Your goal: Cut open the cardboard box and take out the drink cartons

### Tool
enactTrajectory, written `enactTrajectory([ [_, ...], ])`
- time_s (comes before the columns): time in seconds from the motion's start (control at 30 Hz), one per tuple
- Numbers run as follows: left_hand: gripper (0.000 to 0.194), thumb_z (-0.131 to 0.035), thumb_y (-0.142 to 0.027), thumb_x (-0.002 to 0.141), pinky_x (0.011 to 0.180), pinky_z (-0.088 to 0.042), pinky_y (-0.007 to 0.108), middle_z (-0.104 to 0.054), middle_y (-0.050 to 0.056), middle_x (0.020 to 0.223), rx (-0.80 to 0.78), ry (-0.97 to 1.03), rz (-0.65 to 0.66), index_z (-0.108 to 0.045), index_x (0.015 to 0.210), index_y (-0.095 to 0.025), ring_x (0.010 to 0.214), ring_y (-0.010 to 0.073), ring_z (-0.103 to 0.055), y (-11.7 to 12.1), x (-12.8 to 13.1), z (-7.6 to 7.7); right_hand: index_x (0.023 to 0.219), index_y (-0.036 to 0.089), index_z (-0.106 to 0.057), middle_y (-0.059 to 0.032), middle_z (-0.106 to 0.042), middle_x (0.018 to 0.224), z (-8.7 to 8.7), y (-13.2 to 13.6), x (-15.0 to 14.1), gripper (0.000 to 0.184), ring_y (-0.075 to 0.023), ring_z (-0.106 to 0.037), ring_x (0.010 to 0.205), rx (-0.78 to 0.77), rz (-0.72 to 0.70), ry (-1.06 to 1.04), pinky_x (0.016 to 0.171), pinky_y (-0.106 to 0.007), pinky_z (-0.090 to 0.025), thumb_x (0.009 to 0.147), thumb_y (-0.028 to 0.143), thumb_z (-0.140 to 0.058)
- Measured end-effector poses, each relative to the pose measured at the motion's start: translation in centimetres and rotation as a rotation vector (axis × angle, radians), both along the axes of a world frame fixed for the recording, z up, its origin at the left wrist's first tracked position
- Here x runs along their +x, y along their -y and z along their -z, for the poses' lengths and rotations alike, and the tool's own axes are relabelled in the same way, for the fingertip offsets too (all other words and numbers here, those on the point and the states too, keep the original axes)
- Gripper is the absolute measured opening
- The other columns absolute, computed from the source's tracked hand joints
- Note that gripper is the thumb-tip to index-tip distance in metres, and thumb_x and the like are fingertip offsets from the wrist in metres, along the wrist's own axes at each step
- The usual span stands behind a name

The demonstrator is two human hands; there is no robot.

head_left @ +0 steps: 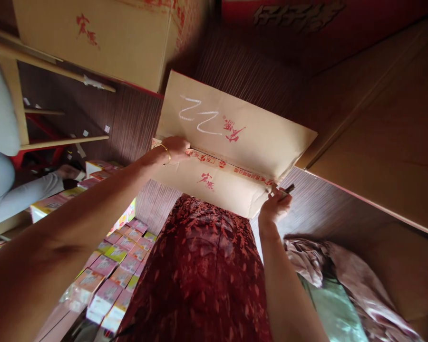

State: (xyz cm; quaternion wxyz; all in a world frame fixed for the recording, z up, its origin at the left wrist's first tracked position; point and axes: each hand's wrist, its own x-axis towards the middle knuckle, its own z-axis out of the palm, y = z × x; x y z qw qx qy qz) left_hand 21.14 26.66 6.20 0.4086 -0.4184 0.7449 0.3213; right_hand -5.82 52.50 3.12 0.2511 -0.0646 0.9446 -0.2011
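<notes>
A brown cardboard carton (214, 128) stands before my knees, with red print and a white chalk-like "22" on its far flap. A strip of printed tape (231, 168) runs along the seam between the far and near flaps. My left hand (176, 149), with a gold bangle at the wrist, is closed on the flap edge at the seam's left end. At the right end, my right hand (276, 204) is closed round a small dark cutter-like tool (288, 189), whose exact kind is hard to make out. Its fingers are at the carton's right corner.
Another printed carton (128, 42) stands at the back left, and a large one (378, 133) at the right. Small colourful boxes (124, 251) lie in rows on the left. Crumpled plastic (335, 285) lies at lower right. A person's leg (24, 190) and a wooden frame (57, 66) are at far left.
</notes>
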Motion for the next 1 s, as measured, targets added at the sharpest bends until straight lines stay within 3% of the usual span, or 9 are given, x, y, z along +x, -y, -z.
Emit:
enactTrajectory([
  [0.1,0.025,-0.058,-0.037,0.078,0.072,-0.037,0.029,-0.067,0.008,0.095,-0.049,0.012,-0.049,-0.067,0.090,-0.017,0.091,0.0246,-0.061,-0.8,-0.5,0.3,0.112,0.012,-0.055,-0.0157,-0.065,0.109,-0.4,0.1,-0.5,0.037,-0.0207,-0.064,0.093,0.111,-0.067,-0.012,0.084,-0.034,-0.051,0.091,0.035,-0.035],
  [0.23,0.021,-0.059,-0.037,0.076,0.084,-0.037,0.031,-0.066,0.006,0.090,-0.128,-0.011,-0.116,-0.063,0.086,-0.018,0.094,0.0248,-0.059,-2.1,-0.5,0.5,0.102,0.015,-0.060,-0.0132,-0.068,0.102,0.5,-0.4,-2.6,0.031,-0.0214,-0.060,0.092,0.185,-0.140,0.010,0.087,-0.036,-0.046,0.089,0.031,-0.038],
  [0.33,0.017,-0.058,-0.035,0.075,0.090,-0.035,0.034,-0.065,0.005,0.084,-0.187,-0.080,-0.133,-0.061,0.079,-0.019,0.094,0.0248,-0.058,-2.8,-0.2,0.6,0.097,0.016,-0.058,-0.0096,-0.066,0.094,1.8,-1.2,-3.6,0.026,-0.0177,-0.057,0.083,0.117,-0.121,0.058,0.081,-0.032,-0.046,0.087,0.030,-0.039],
  [0.57,0.016,-0.048,-0.030,0.080,0.078,-0.036,0.034,-0.064,0.004,0.077,-0.294,-0.169,-0.056,-0.052,0.069,-0.019,0.081,0.0224,-0.058,-3.7,1.1,1.1,0.091,0.019,-0.049,0.0012,-0.057,0.081,3.9,-2.0,-3.5,0.016,-0.0097,-0.052,0.065,-0.192,0.084,0.130,0.061,-0.022,-0.044,0.085,0.032,-0.041],
  [0.73,0.013,-0.047,-0.026,0.080,0.075,-0.035,0.035,-0.064,0.004,0.081,-0.334,-0.190,-0.035,-0.049,0.070,-0.020,0.085,0.0228,-0.058,-4.2,1.3,1.0,0.087,0.020,-0.050,0.0028,-0.055,0.073,3.6,-1.9,-3.4,0.018,-0.0105,-0.050,0.062,-0.186,0.073,0.116,0.060,-0.023,-0.042,0.084,0.036,-0.046],
  [0.87,0.015,-0.049,-0.028,0.081,0.075,-0.035,0.036,-0.064,0.004,0.079,-0.339,-0.194,-0.034,-0.049,0.069,-0.019,0.083,0.0230,-0.058,-4.2,1.2,1.0,0.086,0.017,-0.059,-0.0012,-0.061,0.076,3.1,-1.6,-3.2,0.031,-0.0153,-0.056,0.073,-0.128,-0.016,0.125,0.072,-0.029,-0.044,0.077,0.046,-0.058],
  [1.0,0.015,-0.050,-0.029,0.082,0.076,-0.034,0.037,-0.065,0.005,0.082,-0.332,-0.165,-0.018,-0.052,0.072,-0.019,0.084,0.0230,-0.058,-4.0,1.0,0.8,0.088,0.016,-0.061,-0.0041,-0.064,0.085,2.4,-1.2,-2.8,0.035,-0.0171,-0.057,0.079,-0.092,-0.144,0.119,0.080,-0.032,-0.044,0.070,0.044,-0.068],
])
